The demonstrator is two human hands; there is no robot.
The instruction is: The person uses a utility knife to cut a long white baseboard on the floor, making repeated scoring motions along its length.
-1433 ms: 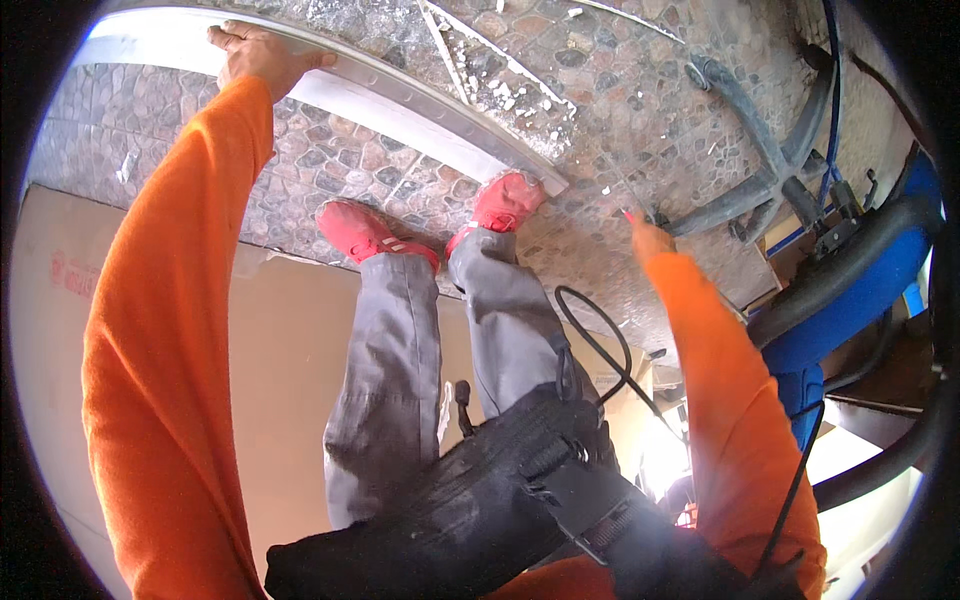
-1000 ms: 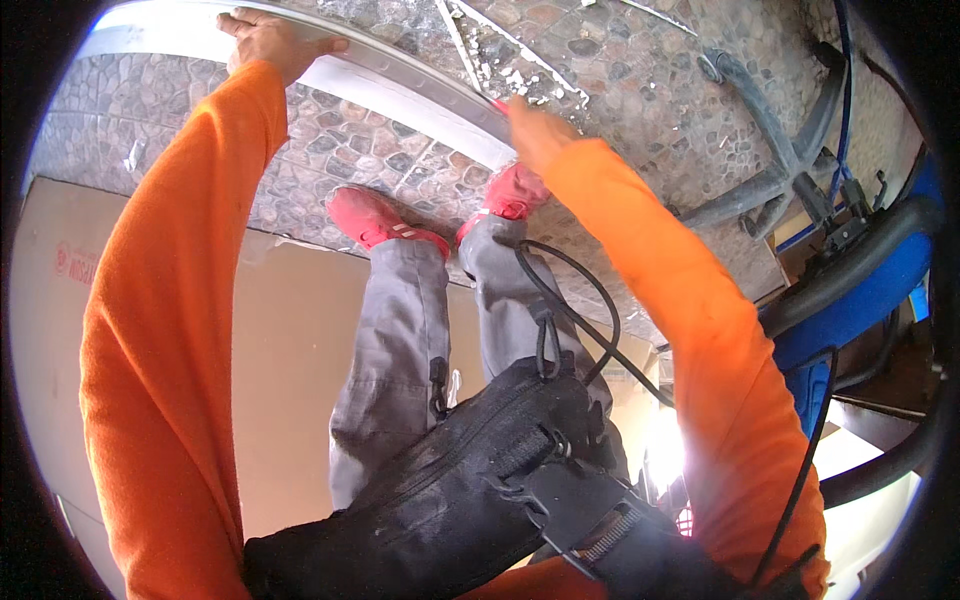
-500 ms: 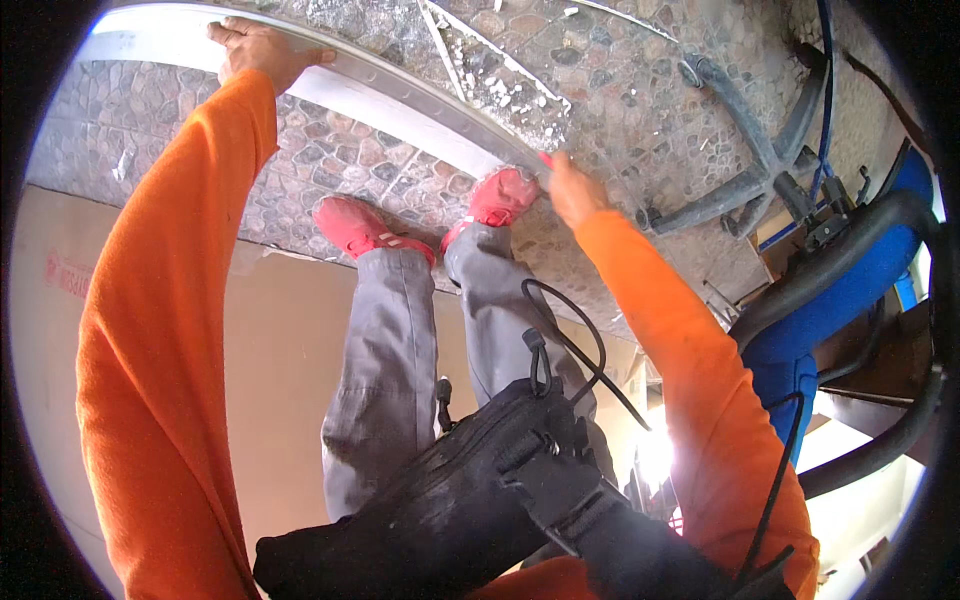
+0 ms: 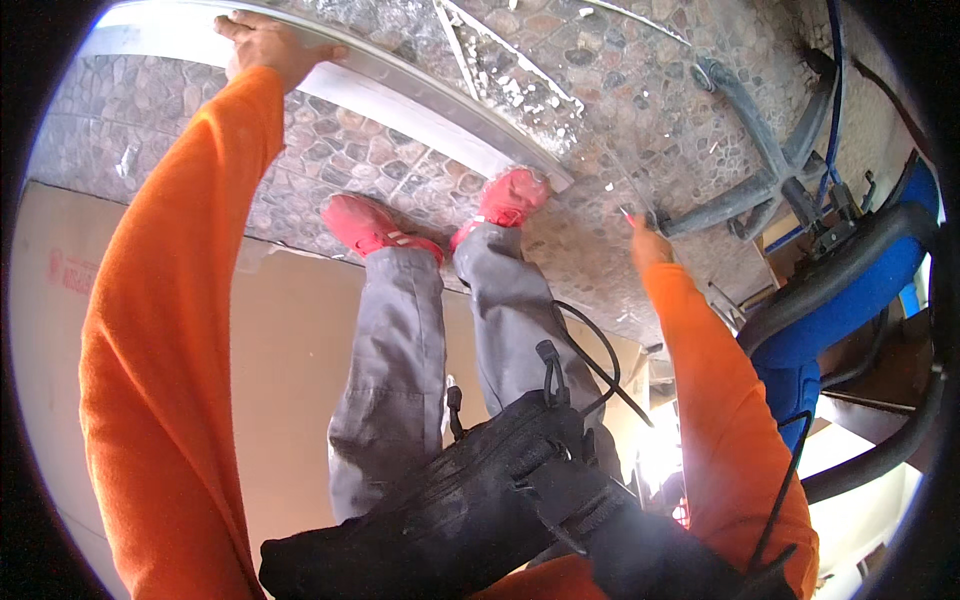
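Note:
My left hand [image 4: 272, 48] lies with fingers spread on a long metal straightedge [image 4: 435, 82]. Below its near edge shows a white strip of board [image 4: 390, 108], both stretching from the far left toward my right shoe. To the right, apart from the straightedge's end, my right hand [image 4: 651, 246] is closed round a small red utility knife [image 4: 629, 216]; a thin tip points out past the fingers. Most of the knife is hidden in the hand.
My red shoes [image 4: 512, 197] stand on a stone-patterned floor [image 4: 610, 80]. White crumbs and thin offcuts [image 4: 515, 92] lie beyond the straightedge. A chair's star base [image 4: 745, 190] and blue seat [image 4: 800, 340] are at right. Tan board [image 4: 290, 370] lies behind my feet.
My right hand has moved right with the knife, away from the end of the straightedge. My left hand stays on the straightedge, and the view has shifted slightly.

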